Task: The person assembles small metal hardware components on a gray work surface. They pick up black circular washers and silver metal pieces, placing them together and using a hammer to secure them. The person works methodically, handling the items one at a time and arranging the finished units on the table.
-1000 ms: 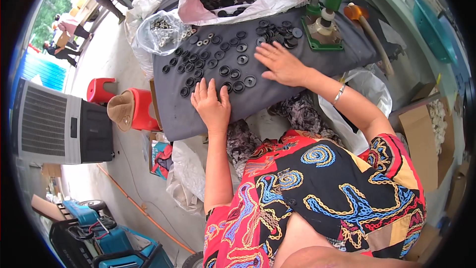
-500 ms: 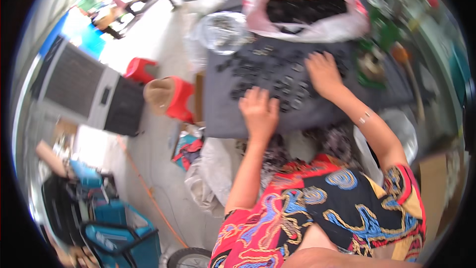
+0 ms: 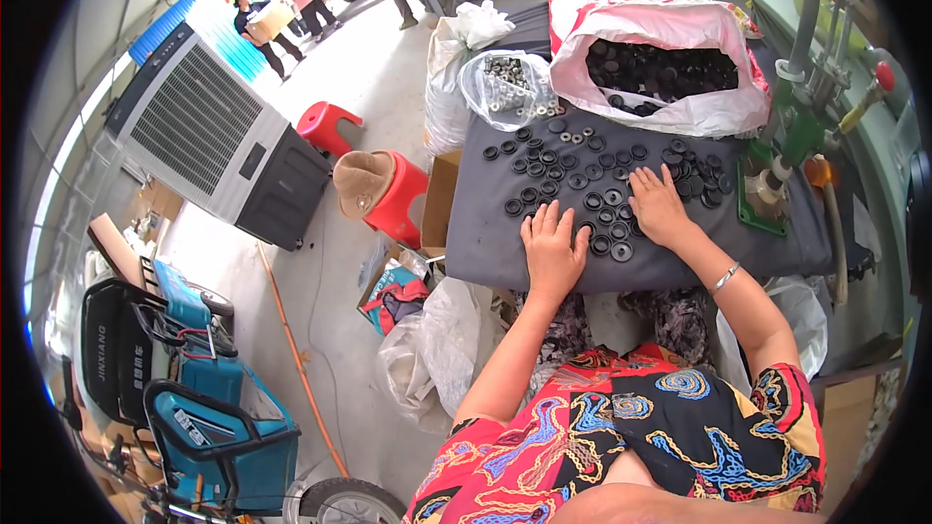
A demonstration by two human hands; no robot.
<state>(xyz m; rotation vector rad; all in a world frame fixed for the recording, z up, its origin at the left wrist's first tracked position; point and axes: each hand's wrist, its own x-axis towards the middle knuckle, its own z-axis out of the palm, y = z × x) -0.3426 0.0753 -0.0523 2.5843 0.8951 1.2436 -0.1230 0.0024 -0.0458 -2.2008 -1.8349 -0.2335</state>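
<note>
Several black round plastic caps [image 3: 551, 172] with raised rims lie loose on the dark cloth-covered table [image 3: 476, 250]. My left hand [image 3: 553, 257] rests palm down at the near edge of these caps, its fingers spread and the fingertips beside them. My right hand [image 3: 660, 209] lies to the right and slightly farther off, fingers stretched out, between the spread caps and a denser heap of black caps [image 3: 701, 178]. Some caps under and beside the right fingers are partly hidden. Neither hand grips anything that I can see.
Behind the caps lies an open white-and-red sack [image 3: 660, 24] full of black parts. A clear bag of small metal parts [image 3: 505, 87] stands left of it. A green hand press [image 3: 772, 180] occupies the table's right side. Red stools [image 3: 396, 209] and an air cooler [image 3: 209, 136] stand left.
The view has shifted, so the table sits lower and farther right, and the picture is sharper. My right hand is a little nearer to me on the table. The left hand stays by the caps.
</note>
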